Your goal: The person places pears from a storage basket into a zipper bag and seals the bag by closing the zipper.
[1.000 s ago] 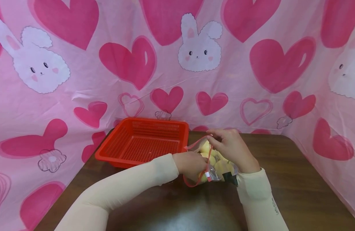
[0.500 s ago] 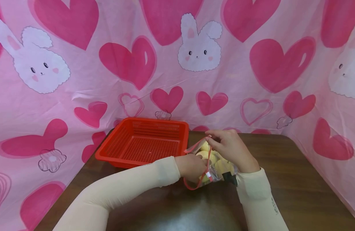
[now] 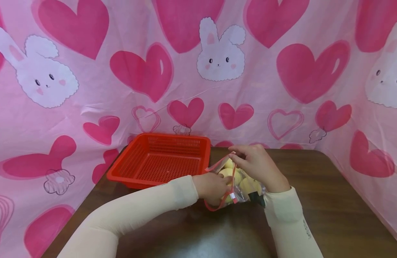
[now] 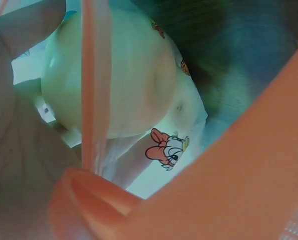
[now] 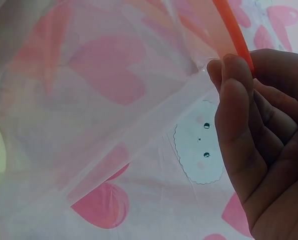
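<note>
Clear bag [image 3: 241, 195] on tabletop [image 3: 230, 233], red rim [image 5: 237, 32] pinched by right hand [image 3: 258, 164], left hand [image 3: 213, 188] in bag's mouth against yellow fruit [image 4: 131, 70], its grip unclear

Left grip [image 4: 21, 145]: a finger [image 4: 31, 27] overlaps the edge of a round, pale fruit [image 4: 129, 65], just beside it. Clear bag [image 4: 168, 150], cartoon-printed, beyond the grip. Orange edging [image 4: 95, 85], folded near the grip, crosses before the fruit. Wooden desk [image 4: 238, 50], farther off.
</note>
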A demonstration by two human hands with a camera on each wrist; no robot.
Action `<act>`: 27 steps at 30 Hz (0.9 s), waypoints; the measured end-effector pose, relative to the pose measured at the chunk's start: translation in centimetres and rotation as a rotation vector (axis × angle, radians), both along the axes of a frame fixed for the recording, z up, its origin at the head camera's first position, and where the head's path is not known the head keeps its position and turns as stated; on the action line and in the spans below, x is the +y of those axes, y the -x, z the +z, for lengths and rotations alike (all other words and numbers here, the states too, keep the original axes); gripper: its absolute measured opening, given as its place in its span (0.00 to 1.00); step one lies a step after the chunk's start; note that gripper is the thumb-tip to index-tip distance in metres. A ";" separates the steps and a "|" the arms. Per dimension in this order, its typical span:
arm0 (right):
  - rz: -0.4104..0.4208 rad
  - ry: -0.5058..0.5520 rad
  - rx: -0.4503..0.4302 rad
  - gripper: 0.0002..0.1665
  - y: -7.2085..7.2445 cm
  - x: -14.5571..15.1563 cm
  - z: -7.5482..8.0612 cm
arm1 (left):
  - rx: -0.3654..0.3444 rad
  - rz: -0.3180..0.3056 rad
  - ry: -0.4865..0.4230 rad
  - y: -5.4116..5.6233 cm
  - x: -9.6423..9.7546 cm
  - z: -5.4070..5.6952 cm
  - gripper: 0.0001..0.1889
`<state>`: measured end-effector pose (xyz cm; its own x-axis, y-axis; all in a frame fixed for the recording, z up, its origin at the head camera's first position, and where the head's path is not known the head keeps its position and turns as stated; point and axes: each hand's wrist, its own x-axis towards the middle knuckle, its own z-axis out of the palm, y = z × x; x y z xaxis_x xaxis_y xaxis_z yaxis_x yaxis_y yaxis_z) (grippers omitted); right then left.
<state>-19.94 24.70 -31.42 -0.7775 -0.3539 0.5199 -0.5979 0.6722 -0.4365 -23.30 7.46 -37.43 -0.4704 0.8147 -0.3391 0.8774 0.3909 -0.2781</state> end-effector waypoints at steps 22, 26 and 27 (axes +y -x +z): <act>-0.016 -0.009 -0.015 0.19 0.0 -0.1 0.1 | 0.042 -0.195 -0.320 -1.0 -4.4 1.1 0.36; -0.024 -0.013 0.016 0.17 0.2 -0.1 -0.1 | 0.060 -0.254 -0.398 -1.5 -5.4 1.4 0.30; -0.027 -0.013 0.025 0.17 0.2 0.0 -0.1 | 0.063 -0.269 -0.426 -1.6 -5.6 1.5 0.28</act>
<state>-20.12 24.66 -31.54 -0.7733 -0.3399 0.5352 -0.5905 0.6935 -0.4128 -21.65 1.89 -35.92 -0.2332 0.9698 0.0717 0.9495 0.2430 -0.1987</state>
